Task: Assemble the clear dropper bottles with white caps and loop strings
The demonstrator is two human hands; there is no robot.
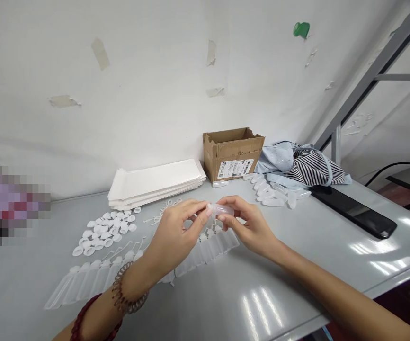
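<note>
Both hands meet over the table around one translucent plastic tube [225,210], held lying roughly sideways. My right hand [250,225] is closed on the tube's body between thumb and fingers. With thumb and fingertips my left hand [176,229] pinches a small white piece [210,208] at the tube's left end; the fingers partly hide how it sits there. Under the hands lies a row of similar clear tubes [205,251] with white tops. Another such row [89,282], some with thin white stems sticking out, lies left of my left forearm.
Loose white caps [105,229] are heaped at the left, with thin white looped pieces [160,212] beside them. Behind stand white padded envelopes [155,180] and a cardboard box [231,154]. Loose tubes [272,192], striped cloth [315,166] and a black slab-like object [354,210] lie right.
</note>
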